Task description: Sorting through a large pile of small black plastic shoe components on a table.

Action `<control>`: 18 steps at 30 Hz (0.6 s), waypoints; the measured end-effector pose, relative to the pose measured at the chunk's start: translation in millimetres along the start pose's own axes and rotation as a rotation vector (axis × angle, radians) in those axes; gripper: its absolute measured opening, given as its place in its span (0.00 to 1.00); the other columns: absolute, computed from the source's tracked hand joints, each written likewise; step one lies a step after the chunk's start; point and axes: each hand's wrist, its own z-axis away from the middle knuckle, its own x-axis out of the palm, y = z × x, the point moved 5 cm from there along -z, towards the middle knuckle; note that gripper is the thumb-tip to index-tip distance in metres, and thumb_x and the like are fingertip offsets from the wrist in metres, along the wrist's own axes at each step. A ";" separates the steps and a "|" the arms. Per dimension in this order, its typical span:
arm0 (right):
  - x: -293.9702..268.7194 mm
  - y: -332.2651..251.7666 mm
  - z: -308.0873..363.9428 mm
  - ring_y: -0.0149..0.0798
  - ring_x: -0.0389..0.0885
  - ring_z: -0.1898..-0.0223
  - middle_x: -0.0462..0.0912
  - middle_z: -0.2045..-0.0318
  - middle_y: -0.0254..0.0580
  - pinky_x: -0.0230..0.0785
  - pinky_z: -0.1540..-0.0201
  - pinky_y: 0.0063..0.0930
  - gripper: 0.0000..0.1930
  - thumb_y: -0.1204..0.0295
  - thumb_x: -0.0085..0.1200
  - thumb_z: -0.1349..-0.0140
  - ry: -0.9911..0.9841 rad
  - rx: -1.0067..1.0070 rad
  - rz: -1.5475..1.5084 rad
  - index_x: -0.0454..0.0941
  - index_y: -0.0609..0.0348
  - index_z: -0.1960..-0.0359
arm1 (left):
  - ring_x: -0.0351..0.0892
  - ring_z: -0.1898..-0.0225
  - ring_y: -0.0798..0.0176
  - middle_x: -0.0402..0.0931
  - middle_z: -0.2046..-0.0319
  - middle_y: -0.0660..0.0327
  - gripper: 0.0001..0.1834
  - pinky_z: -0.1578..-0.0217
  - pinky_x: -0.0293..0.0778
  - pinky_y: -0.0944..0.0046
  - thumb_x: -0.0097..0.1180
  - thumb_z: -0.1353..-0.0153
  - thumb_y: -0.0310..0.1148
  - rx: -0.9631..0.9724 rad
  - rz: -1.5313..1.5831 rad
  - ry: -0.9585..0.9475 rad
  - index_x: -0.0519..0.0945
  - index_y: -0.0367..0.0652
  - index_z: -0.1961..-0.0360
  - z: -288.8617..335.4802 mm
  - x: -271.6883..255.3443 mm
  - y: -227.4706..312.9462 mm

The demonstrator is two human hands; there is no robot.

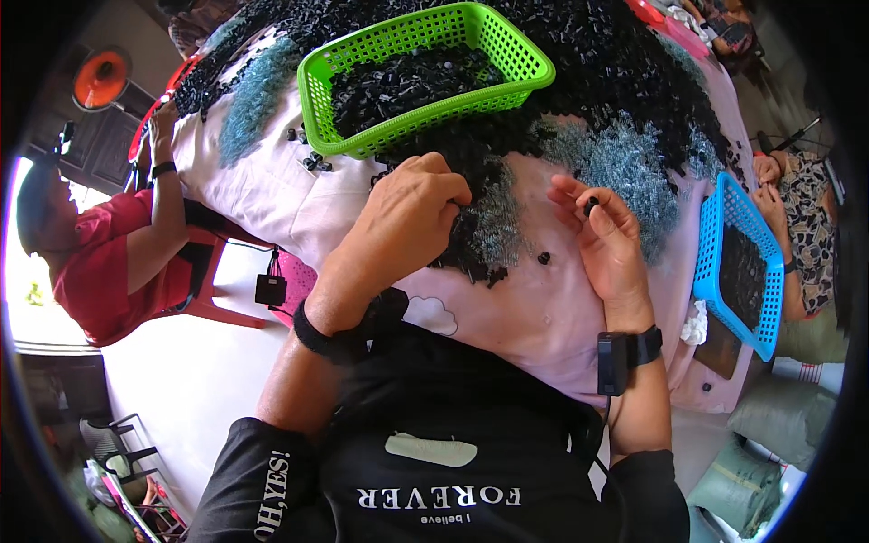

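Note:
My right hand point(608, 242) is palm up, with a small black plastic piece point(591, 206) held between thumb and fingers. To its left, my left hand point(403, 213) reaches over the near edge of the heap, its fingers curled and pressed together; what they may hold is hidden. Beside those fingertips lies a patch of small, shiny grey-blue pieces point(493, 222), too fine to name. Small black pieces point(597, 59) spread thickly over the far side of the table. One loose black piece point(544, 259) rests on the pink cloth between my hands.
A green basket point(312, 118) of black pieces stands beyond my left hand. At the right is a blue basket point(713, 231), near a person's hands point(769, 195). More grey-blue pieces point(625, 167) lie beyond my right hand. A person in red point(118, 240) sits at the left.

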 end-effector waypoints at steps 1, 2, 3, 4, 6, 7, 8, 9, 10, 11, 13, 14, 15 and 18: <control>3.0 0.2 -0.4 0.40 0.80 0.43 0.80 0.43 0.49 0.70 0.37 0.33 0.07 0.69 0.58 0.31 -0.009 -0.001 0.008 0.81 0.59 0.58 | 0.78 0.56 0.46 0.76 0.65 0.54 0.10 0.55 0.74 0.53 0.59 0.46 0.22 -0.001 0.002 0.012 0.84 0.40 0.62 0.2 0.1 -0.3; 7.5 2.8 0.0 0.42 0.77 0.39 0.78 0.40 0.50 0.67 0.34 0.35 0.07 0.70 0.57 0.31 -0.020 0.032 0.008 0.80 0.59 0.58 | 0.78 0.56 0.47 0.77 0.66 0.54 0.08 0.55 0.74 0.53 0.59 0.46 0.22 0.005 -0.030 -0.003 0.84 0.40 0.64 1.9 1.2 0.6; 10.4 4.9 1.4 0.45 0.74 0.35 0.76 0.38 0.52 0.64 0.32 0.37 0.07 0.70 0.56 0.30 -0.027 0.064 0.008 0.80 0.60 0.59 | 0.78 0.56 0.47 0.77 0.66 0.55 0.07 0.56 0.74 0.53 0.58 0.46 0.22 0.012 -0.059 -0.019 0.85 0.39 0.66 3.4 2.6 2.0; 11.2 5.2 1.4 0.45 0.74 0.35 0.76 0.38 0.52 0.64 0.32 0.37 0.07 0.70 0.56 0.30 -0.033 0.063 0.017 0.80 0.60 0.59 | 0.78 0.56 0.47 0.77 0.66 0.55 0.07 0.56 0.74 0.53 0.58 0.46 0.22 0.013 -0.056 -0.009 0.85 0.39 0.66 3.4 2.0 2.6; 12.5 8.8 2.1 0.45 0.73 0.34 0.74 0.36 0.53 0.64 0.31 0.38 0.07 0.70 0.54 0.29 -0.064 0.089 0.077 0.79 0.61 0.58 | 0.78 0.57 0.48 0.77 0.65 0.54 0.07 0.56 0.74 0.53 0.59 0.46 0.23 -0.001 -0.068 -0.063 0.84 0.39 0.66 3.3 4.2 2.4; 13.5 10.1 4.0 0.45 0.71 0.33 0.74 0.36 0.52 0.62 0.31 0.36 0.07 0.71 0.54 0.29 -0.086 0.097 0.099 0.79 0.61 0.57 | 0.78 0.57 0.48 0.77 0.65 0.54 0.07 0.56 0.74 0.53 0.59 0.46 0.23 0.002 -0.066 -0.058 0.84 0.39 0.66 3.0 3.4 3.8; 13.6 8.7 6.1 0.45 0.71 0.33 0.74 0.36 0.52 0.62 0.31 0.36 0.07 0.71 0.54 0.29 -0.086 0.093 0.105 0.79 0.61 0.57 | 0.78 0.57 0.48 0.77 0.66 0.54 0.07 0.56 0.74 0.53 0.59 0.46 0.23 -0.011 -0.072 -0.065 0.84 0.39 0.66 2.7 2.8 5.0; 15.6 11.0 5.3 0.44 0.71 0.33 0.74 0.35 0.51 0.61 0.31 0.35 0.06 0.72 0.53 0.30 -0.144 0.169 0.196 0.78 0.62 0.58 | 0.78 0.57 0.47 0.77 0.66 0.54 0.06 0.56 0.74 0.53 0.59 0.46 0.23 -0.025 -0.084 -0.066 0.84 0.39 0.66 0.6 1.1 4.7; 17.1 13.7 5.1 0.43 0.70 0.32 0.74 0.35 0.51 0.60 0.30 0.34 0.06 0.72 0.53 0.30 -0.201 0.244 0.287 0.78 0.62 0.58 | 0.78 0.57 0.47 0.77 0.66 0.54 0.06 0.56 0.74 0.53 0.59 0.46 0.23 -0.022 -0.087 -0.055 0.84 0.39 0.66 -0.8 0.7 3.4; 23.6 12.9 3.3 0.41 0.71 0.33 0.75 0.35 0.50 0.61 0.32 0.33 0.06 0.72 0.52 0.31 -0.261 0.178 0.360 0.78 0.62 0.58 | 0.78 0.57 0.47 0.77 0.66 0.54 0.06 0.56 0.74 0.53 0.59 0.45 0.23 -0.041 -0.070 -0.019 0.84 0.39 0.66 -1.9 0.2 -0.1; 27.8 10.8 3.8 0.42 0.72 0.34 0.75 0.36 0.49 0.62 0.33 0.33 0.06 0.72 0.53 0.31 -0.287 0.175 0.379 0.78 0.62 0.58 | 0.78 0.58 0.47 0.76 0.66 0.53 0.06 0.56 0.74 0.53 0.59 0.45 0.24 -0.056 -0.046 0.020 0.84 0.39 0.66 -5.0 -1.2 -2.3; 29.2 9.8 3.8 0.42 0.73 0.35 0.76 0.36 0.49 0.62 0.33 0.33 0.06 0.72 0.53 0.31 -0.311 0.177 0.391 0.78 0.61 0.58 | 0.78 0.58 0.47 0.76 0.67 0.53 0.06 0.56 0.74 0.53 0.59 0.45 0.23 -0.056 -0.041 0.040 0.84 0.39 0.66 -7.7 -1.9 -2.5; 27.1 9.9 4.6 0.40 0.75 0.37 0.77 0.37 0.48 0.64 0.34 0.30 0.06 0.71 0.52 0.30 -0.312 0.176 0.377 0.79 0.60 0.58 | 0.78 0.58 0.47 0.76 0.67 0.53 0.06 0.57 0.74 0.52 0.59 0.44 0.23 -0.053 -0.041 0.054 0.84 0.38 0.66 -10.9 -2.1 -1.1; 18.2 9.5 4.5 0.38 0.76 0.39 0.78 0.39 0.48 0.66 0.36 0.27 0.06 0.72 0.52 0.29 -0.169 0.205 0.262 0.79 0.60 0.58 | 0.78 0.58 0.47 0.76 0.67 0.53 0.05 0.57 0.73 0.52 0.58 0.44 0.23 0.006 -0.033 0.069 0.84 0.39 0.66 -25.1 1.9 2.9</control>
